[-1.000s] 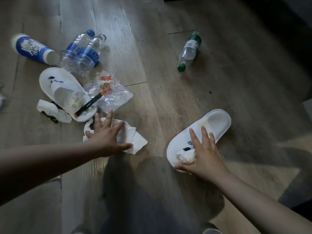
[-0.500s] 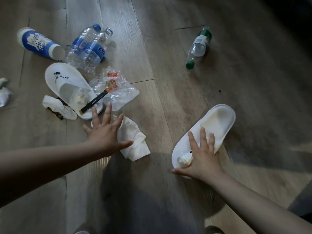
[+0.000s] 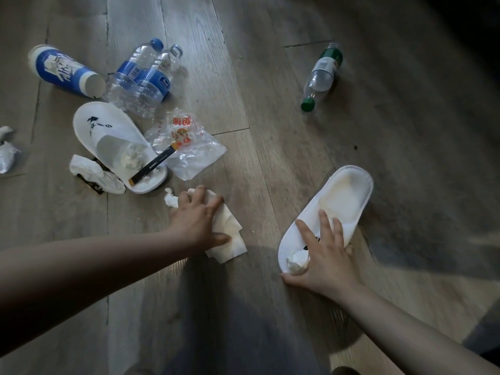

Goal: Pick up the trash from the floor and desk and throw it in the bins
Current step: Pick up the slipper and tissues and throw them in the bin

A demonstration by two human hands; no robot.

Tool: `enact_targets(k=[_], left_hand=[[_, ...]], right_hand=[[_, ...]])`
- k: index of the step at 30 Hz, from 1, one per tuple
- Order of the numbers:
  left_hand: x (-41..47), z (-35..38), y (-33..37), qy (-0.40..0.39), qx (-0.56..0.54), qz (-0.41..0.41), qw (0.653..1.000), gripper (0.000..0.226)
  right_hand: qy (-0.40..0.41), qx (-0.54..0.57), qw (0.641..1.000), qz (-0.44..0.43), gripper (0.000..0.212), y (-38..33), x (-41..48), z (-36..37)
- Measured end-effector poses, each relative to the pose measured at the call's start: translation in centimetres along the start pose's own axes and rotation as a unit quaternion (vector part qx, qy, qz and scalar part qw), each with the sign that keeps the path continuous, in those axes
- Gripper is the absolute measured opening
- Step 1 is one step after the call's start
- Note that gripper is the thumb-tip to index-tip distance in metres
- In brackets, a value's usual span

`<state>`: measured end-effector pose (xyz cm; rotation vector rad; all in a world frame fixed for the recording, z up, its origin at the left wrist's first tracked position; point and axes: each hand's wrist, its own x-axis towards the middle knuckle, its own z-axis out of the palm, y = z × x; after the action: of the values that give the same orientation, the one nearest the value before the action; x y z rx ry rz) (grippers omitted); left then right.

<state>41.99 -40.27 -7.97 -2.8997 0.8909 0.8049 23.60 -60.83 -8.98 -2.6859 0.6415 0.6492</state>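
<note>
White tissue [image 3: 230,239] lies on the wooden floor [image 3: 259,77] under the left hand [image 3: 197,223], whose bent fingers gather and grip it. The right hand [image 3: 324,261] rests on a white slipper [image 3: 349,190], fingers spread and fairly straight, with a crumpled wad [image 3: 297,259] showing by its thumb. Just beyond the left hand lie a second slipper [image 3: 108,131], a black stick pack [image 3: 153,165] across it, and a clear wrapper [image 3: 194,155]. Farther out are two blue-labelled bottles [image 3: 151,79] and a blue-and-white cup [image 3: 65,70]. A green-capped bottle [image 3: 322,77] lies well beyond the right hand.
</note>
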Motion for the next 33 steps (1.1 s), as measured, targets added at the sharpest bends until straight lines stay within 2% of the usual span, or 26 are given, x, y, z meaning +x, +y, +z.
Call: enact_targets(k=[3,6,14,18,21,26,33], left_hand=[[0.2,-0.2,0.0,0.033,-0.031,0.021,0.999,0.067],[0.4,-0.5,0.1,0.027,-0.084,0.03,0.996,0.052],[0.2,-2.7,0.2,0.024,-0.19,0.004,0.982,0.043],[0.0,-5.1,1.3,0.038,-0.223,0.034,0.973,0.036],[0.2,-7.7,2.6,0.063,-0.253,0.043,0.964,0.032],[-0.9,-13.7,4.7,0.089,-0.301,0.006,0.95,0.029],[-8.5,-28.4,7.1,0.09,-0.289,0.0,0.953,0.029]], right_hand=[[0.006,0.026,1.0,-0.002,0.108,0.1,-0.2,-0.3],[0.016,0.075,0.997,0.002,0.101,0.1,-0.5,-0.9],[0.04,0.122,0.992,0.004,0.097,0.0,-1.5,-4.0],[0.061,0.145,0.988,-0.004,0.097,-0.3,-1.6,-7.1],[0.061,0.181,0.982,0.002,0.098,-0.6,-1.3,-10.7],[0.08,0.23,0.97,0.019,0.097,-1.6,-2.8,-18.3],[0.08,0.283,0.956,0.027,0.095,-6.0,-10.3,-32.9]])
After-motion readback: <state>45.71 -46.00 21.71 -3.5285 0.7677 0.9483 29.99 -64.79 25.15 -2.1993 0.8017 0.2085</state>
